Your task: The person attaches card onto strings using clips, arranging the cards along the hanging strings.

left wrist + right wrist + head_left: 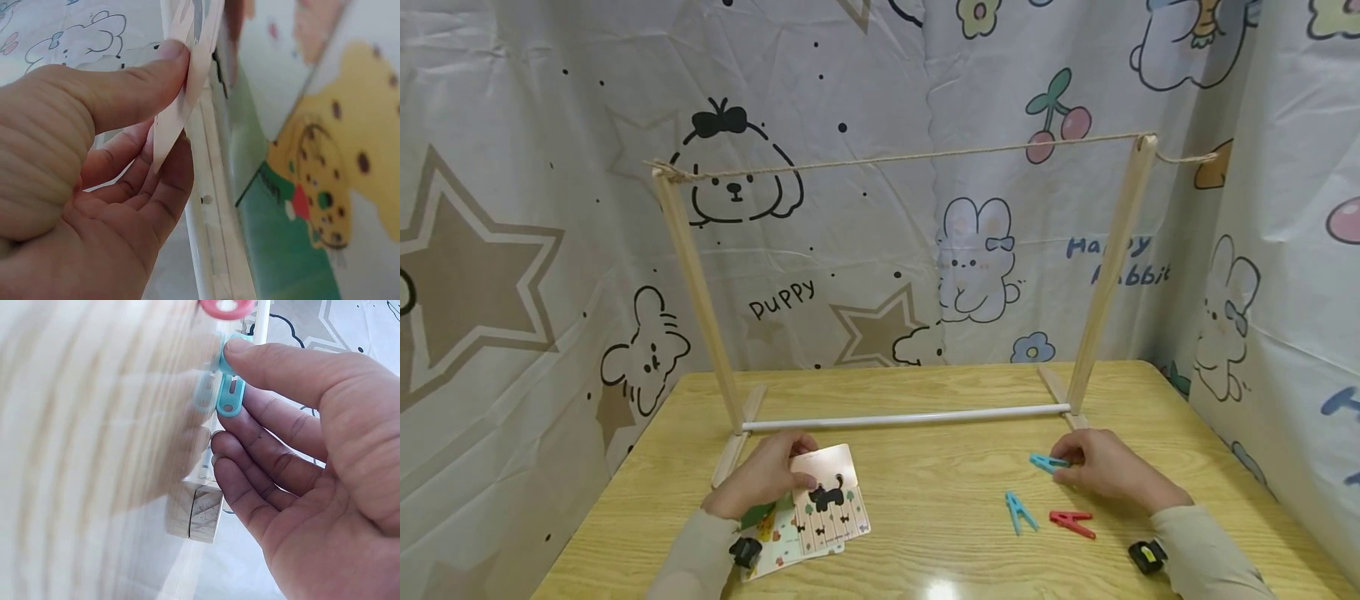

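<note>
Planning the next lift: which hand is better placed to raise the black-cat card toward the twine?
Probably the left hand: it pinches the black-cat card by its edge, while the right hand is well away from it, pinching a blue clothespin.

You have a yellow, wood-grained table across the lower part of the head view, its far corners rounded, a bright glare at the bottom centre. On it you have a wooden stand, resting on one foot left of centre and another towards the right, a white rod running low between them. Printed cards lie overlapping at your lower left. At lower right, you have a blue clip just beside a red clip.
</note>
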A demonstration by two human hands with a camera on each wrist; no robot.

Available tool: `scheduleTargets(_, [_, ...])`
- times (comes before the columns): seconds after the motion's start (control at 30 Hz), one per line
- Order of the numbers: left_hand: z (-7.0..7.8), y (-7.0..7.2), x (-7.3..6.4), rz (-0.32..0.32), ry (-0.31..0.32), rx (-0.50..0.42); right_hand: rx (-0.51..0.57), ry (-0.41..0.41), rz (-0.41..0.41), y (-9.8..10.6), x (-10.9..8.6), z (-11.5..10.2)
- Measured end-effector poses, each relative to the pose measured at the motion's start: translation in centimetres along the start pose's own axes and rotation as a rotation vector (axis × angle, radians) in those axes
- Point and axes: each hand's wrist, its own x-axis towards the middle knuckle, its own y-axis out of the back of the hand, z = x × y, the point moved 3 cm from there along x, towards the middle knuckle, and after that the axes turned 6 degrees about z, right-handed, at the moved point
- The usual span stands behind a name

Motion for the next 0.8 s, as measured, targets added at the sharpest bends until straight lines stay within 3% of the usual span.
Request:
scheduleTargets(0.3, [0.3, 0.8, 0.0, 0.023, -0.009, -0.051, 0.003, -0.001, -0.001, 0.0, 0.1, 0.0])
scheduleTargets(0.8, [0.5, 1.2, 0.3, 0.007, 0.063, -0.228, -0.009, 0.012, 0.011, -0.1, -0.1, -0.1])
